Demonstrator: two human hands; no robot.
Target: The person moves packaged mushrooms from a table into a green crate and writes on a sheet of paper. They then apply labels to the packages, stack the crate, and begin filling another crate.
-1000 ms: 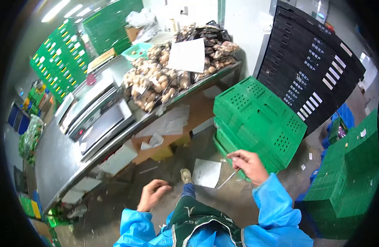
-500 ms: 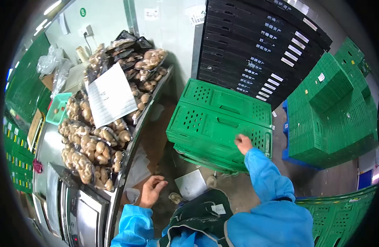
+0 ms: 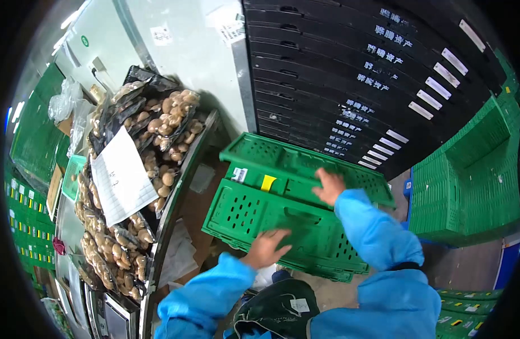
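In front of me is a stack of folded green plastic crates, and the near panel [image 3: 271, 217] of the top crate has rows of holes. Its far panel [image 3: 305, 164] is tilted up, baring a strip with a yellow tab [image 3: 268, 183] and a white label [image 3: 239, 174]. My right hand [image 3: 330, 186] is over the gap between the panels, thumb and fingers apart, fingertips near the far panel's edge. My left hand [image 3: 268, 248], slightly blurred, overlaps the near panel's front edge with fingers stretched out. Both sleeves are blue.
At left, a steel table [image 3: 178, 209] holds bagged mushrooms [image 3: 110, 251] under a written paper sheet [image 3: 121, 175]. Tall black folded crates [image 3: 305, 73] stand behind the green ones. More green crates [image 3: 469, 181] are at right. Papers [image 3: 178, 254] lie beneath the table.
The top crate's far panel has swung up, opening a gap. My left hand has moved right and up to the near panel; my right hand has moved toward the far panel. The view has shifted closer.
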